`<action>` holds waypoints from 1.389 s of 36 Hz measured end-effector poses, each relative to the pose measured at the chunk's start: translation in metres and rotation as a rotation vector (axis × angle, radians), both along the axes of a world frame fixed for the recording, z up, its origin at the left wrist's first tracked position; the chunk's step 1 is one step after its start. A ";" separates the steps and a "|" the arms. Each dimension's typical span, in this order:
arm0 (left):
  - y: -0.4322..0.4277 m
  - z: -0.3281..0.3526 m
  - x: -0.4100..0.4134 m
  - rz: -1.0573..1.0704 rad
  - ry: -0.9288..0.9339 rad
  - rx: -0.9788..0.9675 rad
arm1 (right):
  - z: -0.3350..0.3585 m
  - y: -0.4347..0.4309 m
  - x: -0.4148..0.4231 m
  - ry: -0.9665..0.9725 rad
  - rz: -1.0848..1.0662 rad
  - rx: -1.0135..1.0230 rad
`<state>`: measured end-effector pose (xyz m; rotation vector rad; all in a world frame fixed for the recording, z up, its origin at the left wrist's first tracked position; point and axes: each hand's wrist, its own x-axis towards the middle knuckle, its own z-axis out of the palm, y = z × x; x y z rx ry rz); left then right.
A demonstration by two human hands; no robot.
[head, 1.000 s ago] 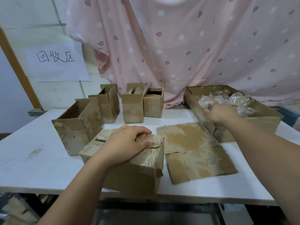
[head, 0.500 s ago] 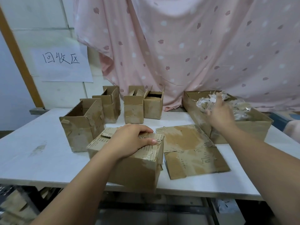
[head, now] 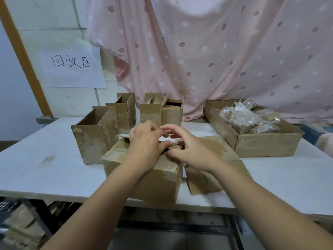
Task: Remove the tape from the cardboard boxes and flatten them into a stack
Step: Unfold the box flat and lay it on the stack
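1. Beneath the tabletop's near edge, at lower left, lies a blurred heap of cardboard scraps.
2. The box stands at the near edge of the tabletop, in the middle, with both hands over its top.
3. The left hand lies on the box's top, fingers curled over the far side and thumb pressed in toward the flap, grasping it.
4. The right hand hovers at the box's top right corner, fingers loosely bent and spread, thumb tip at the flap edge. Whether it pinches anything there I cannot tell.
5. Flat cardboard lies just right of the box, partly under the right forearm.
6. An open box stands to the left, just beside the near one.
7. Further back, three small open boxes stand in a row.
8. At far right a low cardboard tray holds crumpled clear tape.
9. Behind it all hang a pink spotted curtain and a handwritten paper sign on the wall.
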<state>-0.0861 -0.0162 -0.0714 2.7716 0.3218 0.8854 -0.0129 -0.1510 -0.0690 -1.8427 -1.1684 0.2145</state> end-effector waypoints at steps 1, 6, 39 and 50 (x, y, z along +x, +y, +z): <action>0.000 -0.001 0.000 0.012 -0.065 -0.015 | -0.004 0.000 -0.002 0.055 0.016 0.008; -0.003 0.000 -0.006 0.025 -0.153 -0.105 | -0.018 0.005 -0.002 0.083 -0.120 0.105; -0.003 0.044 -0.071 -0.091 0.323 -0.209 | 0.014 0.014 -0.011 -0.174 -0.346 -0.368; 0.018 0.035 -0.080 0.095 0.845 -0.141 | 0.009 0.020 -0.040 -0.116 -0.327 -0.502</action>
